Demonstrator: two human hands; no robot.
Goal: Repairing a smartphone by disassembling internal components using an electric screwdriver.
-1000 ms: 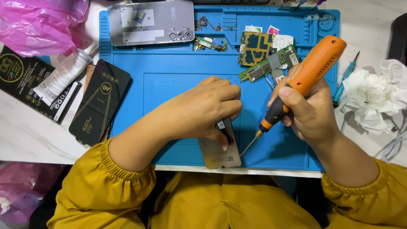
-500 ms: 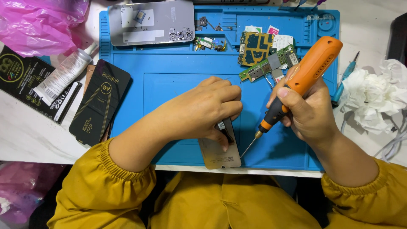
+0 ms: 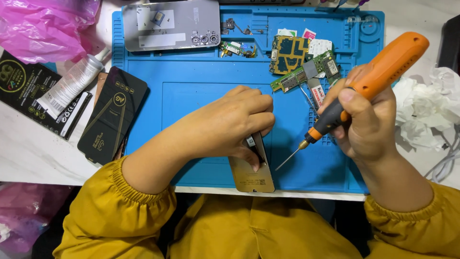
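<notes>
White table (image 3: 28,158) carries a blue work mat (image 3: 201,96) seen from the head camera. Left hand (image 3: 230,124) curls over a tan phone part (image 3: 251,175) at the mat's near edge, fingers pressed on it. Right hand (image 3: 359,120) has its grip wrapped around an orange electric screwdriver (image 3: 373,76), whose tip hangs just beside the part. Circuit boards (image 3: 297,62) lie behind.

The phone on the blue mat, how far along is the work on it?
Done: back cover off, circuit boards laid out on the blue mat. In hand: left hand steadies a gold part; right hand aims the orange screwdriver at it. Left: everything remains apart.
</notes>
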